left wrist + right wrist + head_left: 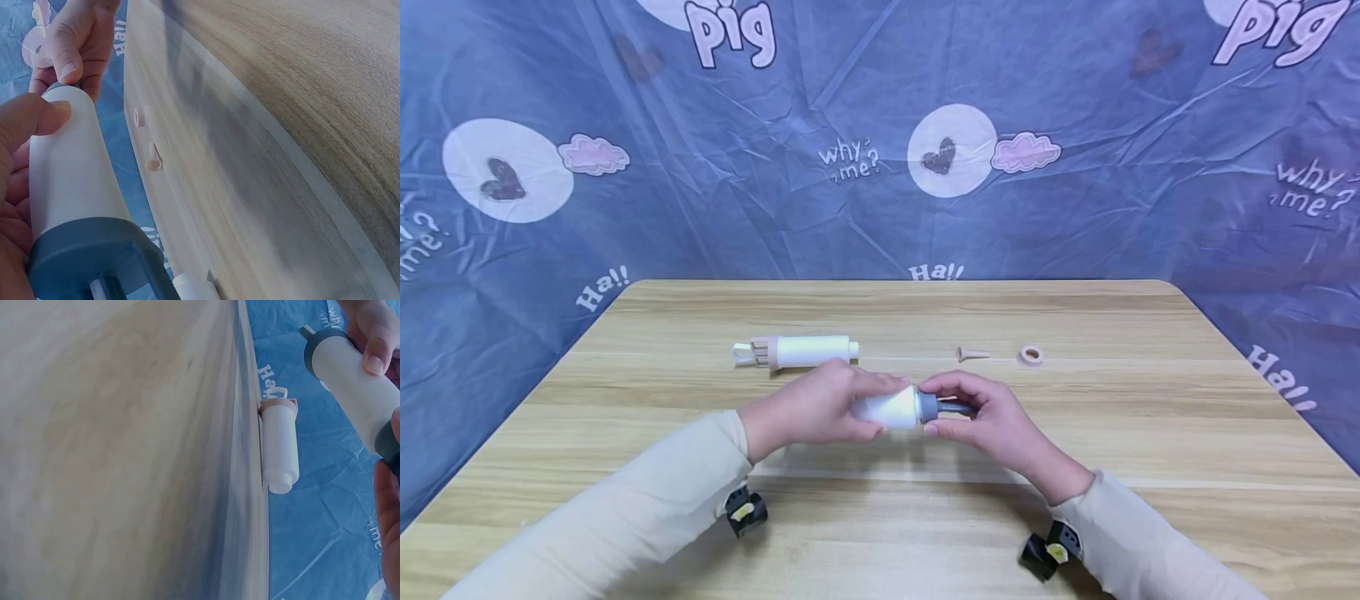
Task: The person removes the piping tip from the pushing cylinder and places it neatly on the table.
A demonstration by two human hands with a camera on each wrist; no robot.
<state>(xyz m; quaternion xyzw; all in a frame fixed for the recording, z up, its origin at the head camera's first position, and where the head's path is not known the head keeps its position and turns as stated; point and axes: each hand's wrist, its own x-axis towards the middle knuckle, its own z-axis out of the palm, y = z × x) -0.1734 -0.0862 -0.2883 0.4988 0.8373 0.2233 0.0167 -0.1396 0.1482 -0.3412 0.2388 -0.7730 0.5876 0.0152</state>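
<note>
My left hand wraps around the white barrel of an icing syringe with grey ends, held over the table. In the left wrist view its wide grey end cap faces the camera, and the thumb lies along the barrel. At the other end, the fingers and thumb of my right hand pinch the grey collar. A thin grey nozzle reaches from that collar into the right palm, where its tip is hidden.
A second white syringe with a pink collar lies on the wooden table, behind the left hand. Behind the right hand are a small pink nozzle and a pink ring. A blue printed cloth hangs beyond the table's back edge.
</note>
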